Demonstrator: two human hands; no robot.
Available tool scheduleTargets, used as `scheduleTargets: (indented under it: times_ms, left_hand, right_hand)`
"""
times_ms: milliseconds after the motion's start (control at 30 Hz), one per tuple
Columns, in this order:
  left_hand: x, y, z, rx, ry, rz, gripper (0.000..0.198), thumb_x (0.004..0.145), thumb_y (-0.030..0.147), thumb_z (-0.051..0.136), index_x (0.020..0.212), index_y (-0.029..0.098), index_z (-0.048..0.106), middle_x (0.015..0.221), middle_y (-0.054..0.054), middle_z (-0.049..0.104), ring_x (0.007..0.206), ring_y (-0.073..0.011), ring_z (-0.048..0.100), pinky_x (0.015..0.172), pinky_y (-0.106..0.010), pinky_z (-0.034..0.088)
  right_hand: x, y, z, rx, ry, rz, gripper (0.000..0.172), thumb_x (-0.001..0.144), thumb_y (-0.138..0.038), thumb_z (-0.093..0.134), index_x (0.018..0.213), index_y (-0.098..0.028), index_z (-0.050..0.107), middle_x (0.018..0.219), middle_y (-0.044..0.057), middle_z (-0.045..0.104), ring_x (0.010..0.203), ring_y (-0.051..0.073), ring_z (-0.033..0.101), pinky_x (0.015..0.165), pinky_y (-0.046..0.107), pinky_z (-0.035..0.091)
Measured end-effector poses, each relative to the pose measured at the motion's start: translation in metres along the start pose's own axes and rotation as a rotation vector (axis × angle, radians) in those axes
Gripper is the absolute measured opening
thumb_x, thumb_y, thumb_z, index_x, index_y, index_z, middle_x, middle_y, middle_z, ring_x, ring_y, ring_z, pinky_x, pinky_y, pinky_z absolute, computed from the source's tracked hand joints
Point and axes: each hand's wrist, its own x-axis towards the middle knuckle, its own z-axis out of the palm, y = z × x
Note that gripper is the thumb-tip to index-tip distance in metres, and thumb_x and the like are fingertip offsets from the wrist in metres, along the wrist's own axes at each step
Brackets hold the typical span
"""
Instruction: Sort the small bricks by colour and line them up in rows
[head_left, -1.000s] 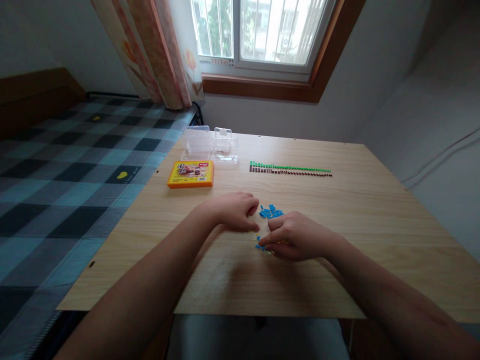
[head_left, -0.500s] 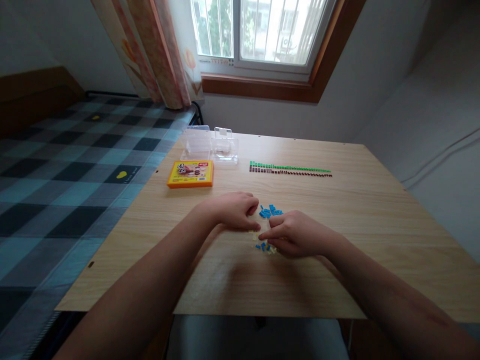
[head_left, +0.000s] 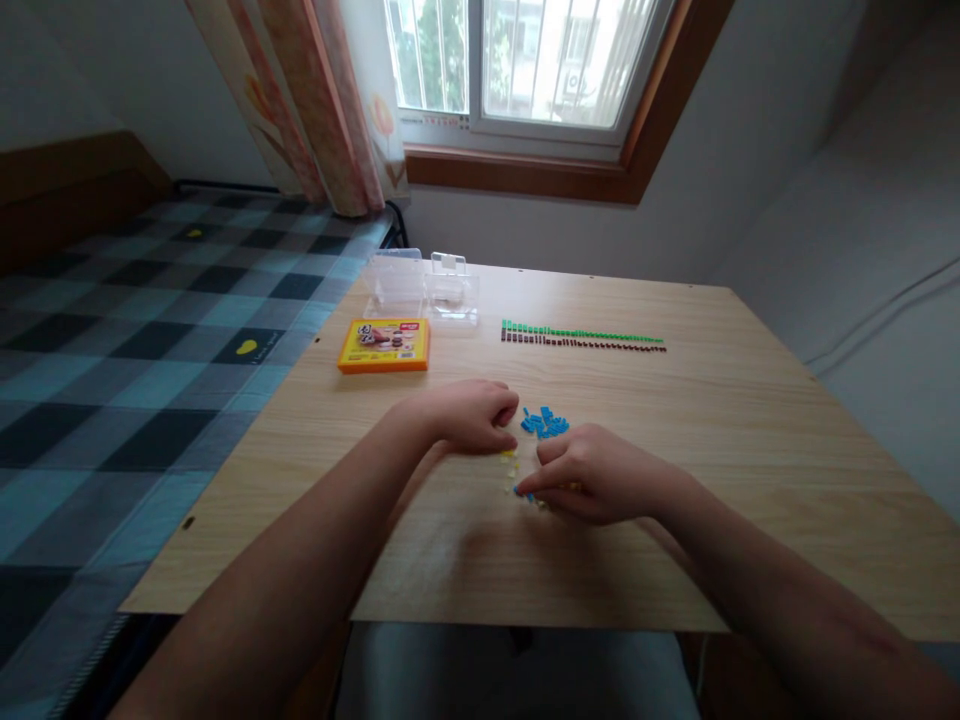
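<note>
Both of my hands hover low over small plastic bricks on the table. My left hand (head_left: 480,415) rests with its fingers curled in, left of a pile of blue bricks (head_left: 545,422); whatever lies inside the curl is hidden. A few pale yellow bricks (head_left: 509,456) lie just below its thumb. From the right, my right hand (head_left: 592,473) stretches its index finger to a small blue brick (head_left: 530,497) among pale yellow ones. Its fingers are apart, and I see nothing gripped between them. Part of this lower group is covered by the hand.
Farther back, green bricks (head_left: 577,333) and dark brown bricks (head_left: 574,344) stand in two long rows. A yellow-orange box (head_left: 384,346) lies at the left, with open clear plastic cases (head_left: 451,297) behind it. The wooden table (head_left: 735,420) adjoins a checked bed (head_left: 150,330).
My right index finger has moved down toward the lower blue and yellow bricks, uncovering more of the blue pile. My left hand has hardly moved.
</note>
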Motion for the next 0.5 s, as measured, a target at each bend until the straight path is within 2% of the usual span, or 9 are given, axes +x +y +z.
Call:
scheduleTargets:
  times_ms: [233, 333, 433, 500]
  left_hand:
    - [0.002, -0.003, 0.0, -0.014, 0.006, -0.013, 0.028, 0.079, 0.045, 0.062, 0.075, 0.021, 0.049, 0.08, -0.001, 0.058, 0.074, -0.0171, 0.051, 0.061, -0.03, 0.035]
    - [0.002, -0.002, -0.001, -0.021, -0.008, -0.035, 0.028, 0.079, 0.047, 0.062, 0.075, 0.021, 0.05, 0.079, -0.001, 0.058, 0.072, -0.0169, 0.05, 0.06, -0.03, 0.034]
    - [0.002, -0.002, -0.003, -0.028, -0.015, -0.043, 0.028, 0.08, 0.047, 0.061, 0.075, 0.021, 0.05, 0.079, -0.001, 0.058, 0.071, -0.017, 0.049, 0.06, -0.03, 0.033]
    - [0.002, -0.002, -0.003, -0.03, -0.018, -0.042, 0.028, 0.08, 0.046, 0.061, 0.075, 0.021, 0.049, 0.079, -0.001, 0.058, 0.072, -0.017, 0.049, 0.06, -0.03, 0.034]
  right_hand:
    - [0.0, 0.003, -0.001, -0.093, -0.005, 0.049, 0.027, 0.092, -0.023, 0.056, 0.107, -0.03, 0.077, 0.077, -0.001, 0.067, 0.061, 0.011, 0.048, 0.061, 0.028, 0.027]
    - [-0.001, 0.007, -0.003, -0.162, 0.068, 0.136, 0.025, 0.094, -0.023, 0.054, 0.101, -0.027, 0.078, 0.077, 0.001, 0.067, 0.061, 0.011, 0.049, 0.059, 0.028, 0.024]
    - [-0.002, 0.009, -0.006, -0.224, 0.174, 0.247, 0.026, 0.096, -0.026, 0.053, 0.105, -0.025, 0.077, 0.08, 0.002, 0.067, 0.062, 0.012, 0.049, 0.059, 0.029, 0.024]
    - [-0.003, 0.008, -0.009, -0.225, 0.218, 0.263, 0.026, 0.097, -0.028, 0.052, 0.109, -0.025, 0.076, 0.079, 0.002, 0.066, 0.063, 0.012, 0.049, 0.059, 0.028, 0.024]
